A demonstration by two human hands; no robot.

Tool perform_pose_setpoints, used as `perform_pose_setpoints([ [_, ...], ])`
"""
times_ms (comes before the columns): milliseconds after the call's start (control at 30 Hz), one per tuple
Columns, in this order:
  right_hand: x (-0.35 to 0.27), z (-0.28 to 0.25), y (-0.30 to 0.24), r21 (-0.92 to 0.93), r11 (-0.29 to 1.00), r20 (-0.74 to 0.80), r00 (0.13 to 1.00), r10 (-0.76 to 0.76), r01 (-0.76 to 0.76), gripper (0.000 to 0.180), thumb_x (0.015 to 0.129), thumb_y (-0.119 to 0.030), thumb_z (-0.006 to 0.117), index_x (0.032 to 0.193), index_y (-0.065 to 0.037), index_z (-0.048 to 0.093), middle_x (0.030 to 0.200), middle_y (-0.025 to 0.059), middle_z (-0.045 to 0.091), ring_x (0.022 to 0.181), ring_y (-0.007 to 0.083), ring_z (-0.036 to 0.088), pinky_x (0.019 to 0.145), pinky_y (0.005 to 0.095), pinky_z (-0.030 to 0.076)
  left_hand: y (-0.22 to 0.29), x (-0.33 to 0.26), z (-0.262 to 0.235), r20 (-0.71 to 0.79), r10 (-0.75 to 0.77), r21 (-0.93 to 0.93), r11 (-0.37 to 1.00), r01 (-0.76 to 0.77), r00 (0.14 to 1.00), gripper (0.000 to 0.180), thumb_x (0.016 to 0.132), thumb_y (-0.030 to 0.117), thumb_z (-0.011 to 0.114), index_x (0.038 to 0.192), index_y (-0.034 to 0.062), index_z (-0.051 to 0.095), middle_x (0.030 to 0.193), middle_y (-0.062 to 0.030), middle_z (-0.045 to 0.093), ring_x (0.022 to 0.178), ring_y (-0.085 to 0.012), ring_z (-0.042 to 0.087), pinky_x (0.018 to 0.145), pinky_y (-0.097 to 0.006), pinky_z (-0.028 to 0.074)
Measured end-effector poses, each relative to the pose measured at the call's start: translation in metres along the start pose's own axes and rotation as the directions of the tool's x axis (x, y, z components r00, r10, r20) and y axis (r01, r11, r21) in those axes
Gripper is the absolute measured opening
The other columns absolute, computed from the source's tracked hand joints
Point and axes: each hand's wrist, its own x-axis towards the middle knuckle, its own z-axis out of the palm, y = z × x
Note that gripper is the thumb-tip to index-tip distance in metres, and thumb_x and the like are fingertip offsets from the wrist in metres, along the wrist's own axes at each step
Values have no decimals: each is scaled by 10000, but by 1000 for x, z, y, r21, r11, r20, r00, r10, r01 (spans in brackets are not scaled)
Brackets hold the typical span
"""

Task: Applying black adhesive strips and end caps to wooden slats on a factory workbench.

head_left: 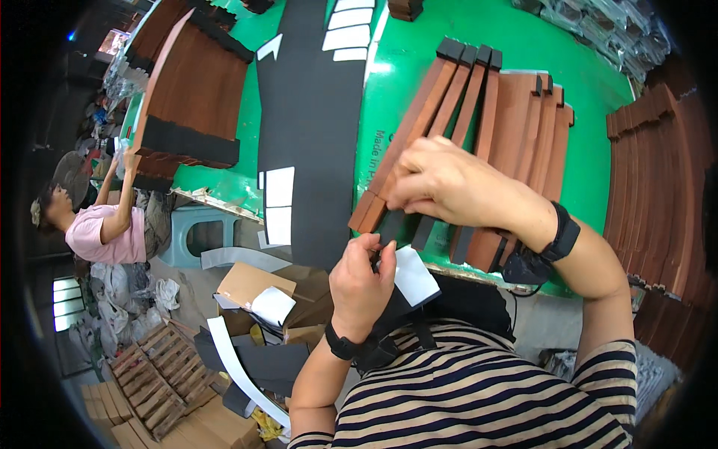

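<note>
My left hand point(362, 278) is closed in a pinch at the near edge of the green table, thumb and forefinger on a small black strip. Just above it and to the right, my right hand point(435, 182) is closed, its fingertips over the near end of the reddish-brown wooden slats point(419, 123). Whatever those fingertips hold is hidden. Several slats lie side by side at a slant, with black-covered ends. Beside my left hand is a black sheet piece with a white backing point(416, 278).
A long black sheet point(310, 135) with white patches lies on the green table point(404, 45). Stacks of curved wooden parts stand at left point(194, 82) and right point(651, 187). A co-worker in a pink shirt point(108, 232) is at far left, near a blue stool point(198, 232). Below is a cardboard box point(254, 288).
</note>
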Motion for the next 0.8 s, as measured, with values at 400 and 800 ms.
perform_pose_setpoints([
  [400,0,1,-10,-101,995,44,999,-18,23,129,739,-34,710,824,-116,763,890,33,646,938,240,623,874,375,454,-5,-3,1,-10,36,-5,999,-36,999,301,815,47,759,1027,11,548,792,-97,654,638,-215,669,574,-315,532],
  [800,-8,8,-119,343,846,268,906,328,-407,300,864,-128,719,1019,5,498,883,210,677,859,353,695,697,403,529,-12,-14,-58,-183,-213,-619,784,56,960,320,968,6,577,1246,14,419,1144,-119,591,773,-42,558,639,-166,447],
])
